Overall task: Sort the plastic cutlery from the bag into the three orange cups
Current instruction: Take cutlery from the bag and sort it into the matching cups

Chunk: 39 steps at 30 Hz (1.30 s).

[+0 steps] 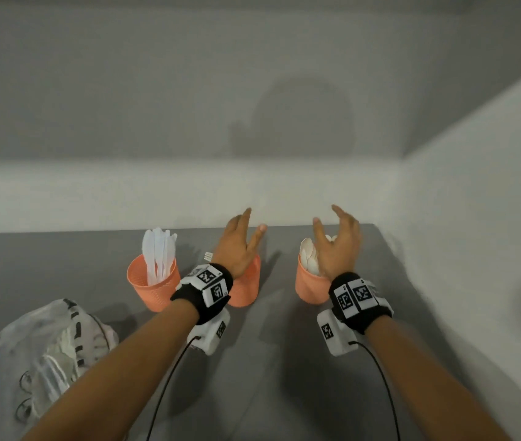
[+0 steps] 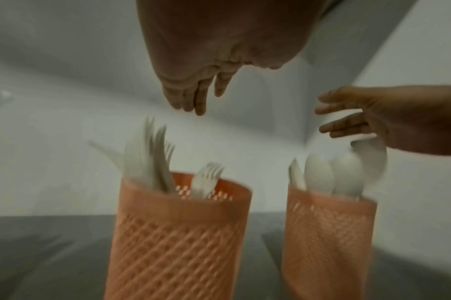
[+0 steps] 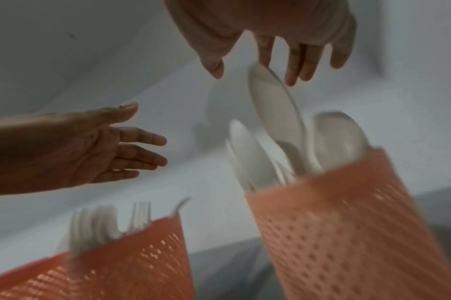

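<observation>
Three orange mesh cups stand in a row on the grey table. The left cup (image 1: 154, 284) holds white knives (image 1: 158, 249). The middle cup (image 1: 248, 288) (image 2: 178, 233) holds forks (image 2: 206, 178), and my left hand (image 1: 246, 240) (image 2: 193, 97) hovers above it, fingers straight, holding nothing. The right cup (image 1: 310, 286) (image 3: 347, 223) holds spoons (image 2: 332, 176). My right hand (image 1: 332, 237) (image 3: 283, 60) is spread above it. One blurred spoon (image 3: 273, 99) stands in that cup with its bowl tip just under my fingertips, not pinched.
A clear plastic bag (image 1: 46, 345) with more white cutlery lies at the table's front left, under my left forearm. White walls close the table off at the back and on the right. Bare grey tabletop (image 1: 284, 361) lies in front of the cups.
</observation>
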Each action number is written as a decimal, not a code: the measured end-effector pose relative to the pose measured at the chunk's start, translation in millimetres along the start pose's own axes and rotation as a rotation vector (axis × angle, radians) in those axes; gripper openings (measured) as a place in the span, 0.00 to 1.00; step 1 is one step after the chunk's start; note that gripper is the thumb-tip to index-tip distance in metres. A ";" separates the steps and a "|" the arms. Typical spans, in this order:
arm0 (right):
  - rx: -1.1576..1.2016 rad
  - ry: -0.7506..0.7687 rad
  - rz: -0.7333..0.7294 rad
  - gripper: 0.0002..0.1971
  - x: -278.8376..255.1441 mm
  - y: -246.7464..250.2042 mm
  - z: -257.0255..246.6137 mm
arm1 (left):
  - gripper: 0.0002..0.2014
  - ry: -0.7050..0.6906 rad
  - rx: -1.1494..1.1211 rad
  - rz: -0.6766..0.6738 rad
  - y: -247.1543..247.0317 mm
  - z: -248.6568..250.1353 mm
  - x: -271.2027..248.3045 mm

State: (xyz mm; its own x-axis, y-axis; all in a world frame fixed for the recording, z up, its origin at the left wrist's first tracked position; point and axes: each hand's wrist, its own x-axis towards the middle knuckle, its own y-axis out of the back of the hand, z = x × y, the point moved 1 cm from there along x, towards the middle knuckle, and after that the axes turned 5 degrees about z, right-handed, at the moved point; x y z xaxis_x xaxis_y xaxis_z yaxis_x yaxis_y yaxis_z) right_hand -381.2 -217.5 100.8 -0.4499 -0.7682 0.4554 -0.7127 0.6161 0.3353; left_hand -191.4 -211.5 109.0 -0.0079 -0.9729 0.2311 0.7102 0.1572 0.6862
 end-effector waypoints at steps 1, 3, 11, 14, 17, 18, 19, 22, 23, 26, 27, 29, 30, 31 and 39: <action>0.009 0.033 0.013 0.26 -1.2 2.3 -11.8 | 0.31 0.010 -0.081 0.026 10.8 7.3 -3.6; 0.093 0.093 0.005 0.20 -7.4 4.3 -38.4 | 0.26 0.023 -0.186 0.074 36.9 19.1 -12.7; 0.372 0.064 -0.507 0.06 -103.3 -41.5 -134.0 | 0.08 0.053 -0.154 0.215 143.8 -15.6 -97.5; 0.355 0.060 -0.712 0.05 -163.3 -72.1 -154.1 | 0.06 0.162 -0.083 0.385 178.4 -58.2 -135.8; 0.361 0.081 -0.887 0.05 -220.8 -93.7 -174.5 | 0.06 0.323 0.033 0.493 206.1 -107.4 -169.7; 0.351 0.105 -0.935 0.06 -237.5 -99.7 -181.3 | 0.07 0.376 0.102 0.508 212.4 -124.0 -179.3; 0.342 0.134 -0.982 0.06 -252.9 -105.4 -188.1 | 0.07 0.428 0.160 0.508 217.0 -138.7 -187.6; 0.229 0.234 -1.124 0.09 -287.9 -124.2 -201.0 | 0.09 0.582 0.225 0.424 219.8 -170.7 -206.7; 0.157 0.259 -1.164 0.10 -296.0 -129.8 -202.2 | 0.11 0.612 0.213 0.377 217.4 -178.3 -211.0; -0.134 0.299 -1.236 0.12 -307.7 -139.1 -199.1 | 0.18 0.676 0.133 0.190 206.7 -189.6 -219.8; -0.237 0.301 -1.249 0.13 -307.8 -140.7 -194.8 | 0.20 0.687 0.103 0.128 203.0 -190.1 -221.7; -0.390 0.279 -1.264 0.12 -306.0 -141.1 -184.0 | 0.24 0.682 0.070 0.065 197.9 -188.0 -224.9; -0.443 0.267 -1.266 0.13 -304.6 -140.4 -178.9 | 0.25 0.663 0.069 0.063 196.8 -186.3 -225.3; -0.492 0.260 -1.270 0.15 -303.9 -140.2 -174.1 | 0.26 0.635 0.068 0.063 196.7 -184.1 -225.1; -0.525 0.021 -1.208 0.26 -307.5 -156.9 -156.5 | 0.28 0.475 0.006 0.078 200.4 -164.7 -227.1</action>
State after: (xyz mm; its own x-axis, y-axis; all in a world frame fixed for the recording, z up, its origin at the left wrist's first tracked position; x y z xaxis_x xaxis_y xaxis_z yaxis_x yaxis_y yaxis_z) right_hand -46.9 -50.7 37.2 0.3307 -0.8786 -0.3444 -0.3627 -0.4553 0.8131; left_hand 68.7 13.0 80.4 0.3684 -0.9279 -0.0576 0.6917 0.2322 0.6839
